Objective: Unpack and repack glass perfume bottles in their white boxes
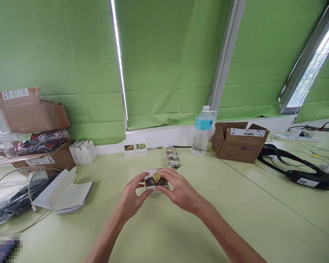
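Observation:
Both my hands hold a small white box (154,183) at the middle of the pale green table (224,219). My left hand (134,193) grips its left side, and my right hand (179,190) curves over its right side. The box opens on a dark inside, where a gold-coloured round knob (156,177) stands up. My fingers hide the box's side edges. A short stack of glass jars in transparent wrap (172,157) stands just beyond the box, apart from my hands.
A water bottle (203,131) and an open cardboard box (239,142) stand at the back right, with a black strap (298,170) nearby. Two small picture boxes (135,147) sit at the back. Folded white card (63,193) and a black plastic bag (19,200) lie left.

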The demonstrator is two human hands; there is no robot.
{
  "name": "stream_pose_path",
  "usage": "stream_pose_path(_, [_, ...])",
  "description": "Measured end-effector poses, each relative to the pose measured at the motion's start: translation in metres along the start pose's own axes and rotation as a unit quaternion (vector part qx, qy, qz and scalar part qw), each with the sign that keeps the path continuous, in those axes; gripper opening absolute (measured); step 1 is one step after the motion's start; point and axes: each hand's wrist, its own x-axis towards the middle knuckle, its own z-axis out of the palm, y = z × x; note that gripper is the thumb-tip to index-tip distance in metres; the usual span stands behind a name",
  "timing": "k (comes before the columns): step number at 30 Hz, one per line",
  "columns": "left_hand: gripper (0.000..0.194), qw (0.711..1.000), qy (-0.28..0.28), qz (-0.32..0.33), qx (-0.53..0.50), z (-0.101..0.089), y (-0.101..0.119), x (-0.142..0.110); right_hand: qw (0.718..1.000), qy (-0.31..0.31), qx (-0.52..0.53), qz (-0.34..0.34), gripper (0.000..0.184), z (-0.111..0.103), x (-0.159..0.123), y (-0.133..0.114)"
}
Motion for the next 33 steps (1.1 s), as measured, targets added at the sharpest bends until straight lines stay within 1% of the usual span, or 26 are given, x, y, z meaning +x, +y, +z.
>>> stream_pose_path(3, [0.042, 1.000, 0.003, 0.000, -0.007, 0.002, 0.000, 0.000, 1.000, -0.017, -0.011, -0.002, 0.027, 0.000, 0.000, -0.001])
stream_pose_path(7, [0.041, 1.000, 0.003, 0.001, -0.004, 0.003, 0.001, -0.001, 0.999, -0.017, -0.031, 0.004, 0.018, 0.001, -0.001, -0.004])
stream_pose_path(16, [0.043, 1.000, -0.004, 0.016, 0.001, 0.006, 0.000, -0.001, 0.998, 0.005, -0.068, -0.009, 0.017, 0.010, -0.001, -0.007])
stream_pose_path(22, [0.042, 1.000, -0.001, 0.020, -0.001, 0.006, 0.001, -0.002, 0.996, 0.041, -0.081, -0.015, 0.015, 0.013, -0.003, -0.011])
stream_pose_path(25, [0.042, 1.000, -0.001, 0.020, 0.001, 0.006, 0.002, -0.002, 0.994, 0.040, -0.101, -0.016, 0.012, 0.016, -0.003, -0.008])
stream_pose_path(30, [0.044, 1.000, -0.009, 0.029, 0.005, 0.007, 0.002, -0.003, 0.986, 0.012, -0.162, -0.037, 0.024, 0.020, -0.002, -0.001])
stream_pose_path(33, [0.048, 0.999, -0.014, 0.030, 0.008, 0.008, 0.000, -0.004, 0.981, 0.001, -0.188, -0.041, 0.025, 0.020, -0.003, -0.003])
